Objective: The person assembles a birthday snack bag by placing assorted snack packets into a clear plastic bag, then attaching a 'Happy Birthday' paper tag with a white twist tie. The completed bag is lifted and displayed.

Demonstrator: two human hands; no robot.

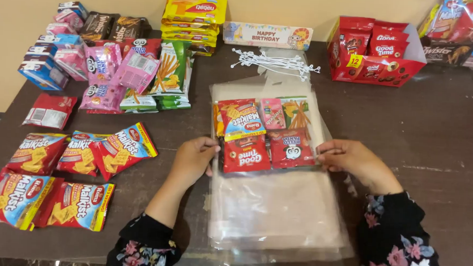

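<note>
Dark brown desk [438,136] fills the frame, set against a cream wall at the top. At centre lies a stack of clear plastic bags [278,214], and the top bag holds a group of snack packets [265,135] in its upper half: red, pink, green and orange ones, lying flat and side by side.

Left hand [193,160] rests at the left edge of that bag, just left of centre of the frame; its grip is closed on the plastic beside a red packet, thumb on top. Right hand [352,160] sits at the right edge of the same bag, its grip pinching the plastic in like manner. Both forearms wear dark floral sleeves [401,246].

White twist ties [274,63] lie in a loose heap above the bags. Red cracker packets [59,176] are spread across the lower left of the frame. Pink and green packets [135,75] and small boxes occupy the upper left. Yellow packs [193,19] are stacked at top centre beside a paper banner [267,35]. An open red carton [375,51] of packets stands at upper right.
</note>
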